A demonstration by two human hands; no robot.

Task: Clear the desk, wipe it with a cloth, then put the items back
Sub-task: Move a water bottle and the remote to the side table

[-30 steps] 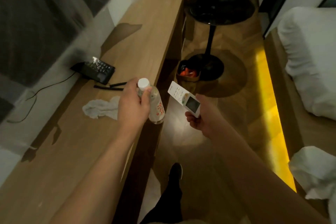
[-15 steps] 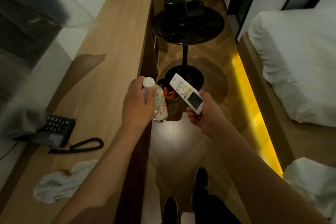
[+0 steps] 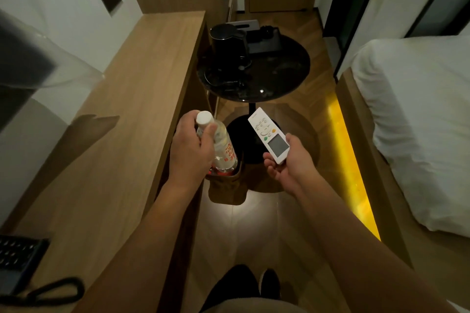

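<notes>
My left hand (image 3: 190, 146) is curled around the neck of a clear water bottle (image 3: 220, 143) with a white cap, holding it upright just off the desk's front edge, above a small bin (image 3: 227, 185) on the floor. My right hand (image 3: 288, 160) cradles a white remote (image 3: 269, 134) in its bent fingers, screen end toward my palm, buttons pointing away. I judge both are being carried off the desk (image 3: 122, 119) so its top can be wiped; holding them out over the floor keeps them away from that surface. The desk is a long pale wooden counter running along the white wall on my left, with a dark telephone (image 3: 17, 259) and its coiled cord at the near corner. No cloth is in view. Ahead stands a round black side table (image 3: 279, 68) bearing a black kettle (image 3: 229, 43). The floor is wood, a yellow light strip glows under a white bed (image 3: 412, 119) on the right.
</notes>
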